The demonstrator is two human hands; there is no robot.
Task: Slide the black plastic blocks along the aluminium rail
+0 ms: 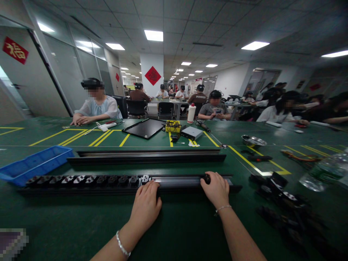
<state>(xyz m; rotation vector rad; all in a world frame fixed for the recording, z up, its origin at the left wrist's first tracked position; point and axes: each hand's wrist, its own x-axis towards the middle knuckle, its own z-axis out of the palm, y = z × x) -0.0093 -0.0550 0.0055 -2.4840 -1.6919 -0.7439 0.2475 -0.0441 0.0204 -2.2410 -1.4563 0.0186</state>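
A long black rail (176,181) lies across the green table in front of me, its left half filled with several black socket modules (81,179). My left hand (145,206) rests on the rail's near edge beside the last module, fingers curled down onto it. My right hand (216,188) is closed on a small black part (207,178) at the rail's right end. A second empty black rail (146,156) lies parallel just behind.
A blue plastic tray (32,165) sits at the left. Loose black modules (282,199) are piled at the right, beside a water bottle (323,172). Farther back lie a metal bowl (251,140), a black panel (145,128) and a yellow item (173,125). Other people sit at tables behind.
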